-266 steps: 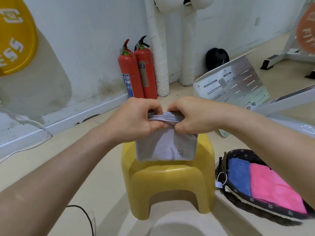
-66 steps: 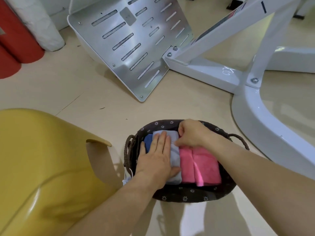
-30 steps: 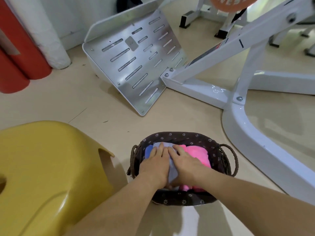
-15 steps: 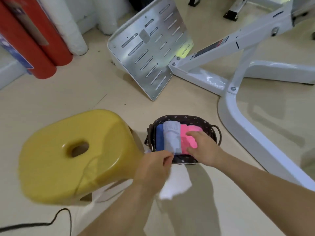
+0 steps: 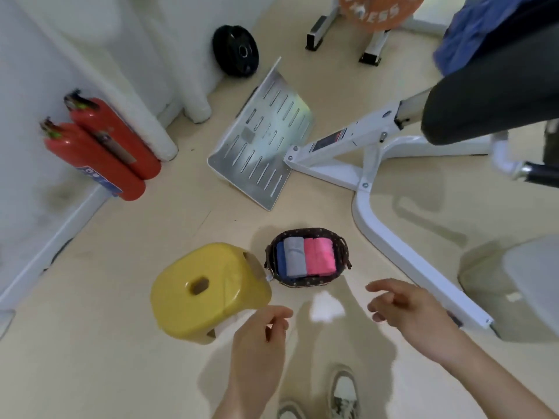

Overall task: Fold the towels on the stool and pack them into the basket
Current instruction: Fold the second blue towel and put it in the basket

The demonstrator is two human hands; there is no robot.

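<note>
Gym corner, as I see it on the head-cam feed. Beige floor (image 5: 136,373) fills most of the view, w/ a white wall (image 5: 36,71) running down the left side. A white machine frame (image 5: 329,170) sprawls across the right half, a dark seat pad (image 5: 490,98) above it at top right. Its slotted metal footplate (image 5: 263,152) stands tilted at ctr, lower edge on the floor.

Yellow stool (image 5: 187,316) stands at lower left of ctr, its grip hole facing up. Two red fire extinguishers (image 5: 90,161) lean side by side against the wall at left.

Both bare forearms come up from the bottom edge. The left hand (image 5: 263,331) hangs in the air just beside the stool's near corner, fingers loosely curled, nothing in it. The right hand (image 5: 405,303) hovers apart from it on the other side, fingers relaxed and spread, also holding nothing. Neither hand touches stool or basket.

The dark woven basket (image 5: 308,232) sits on the floor just right of the stool, btwn the stool and the frame's long tube. Inside, three folded towels lie packed side by side: blue towel (image 5: 280,257) on the left, grey towel (image 5: 295,255) in the middle, pink towel (image 5: 320,255) on the right, the pink taking up approx half the basket.

A black weight plate (image 5: 236,52) leans on the wall at top, an orange plate (image 5: 378,9) cut off by the top edge. One pale shoe (image 5: 343,391) shows at bottom, btwn the arms. A small white tag (image 5: 268,277) hangs at the basket's left rim.
</note>
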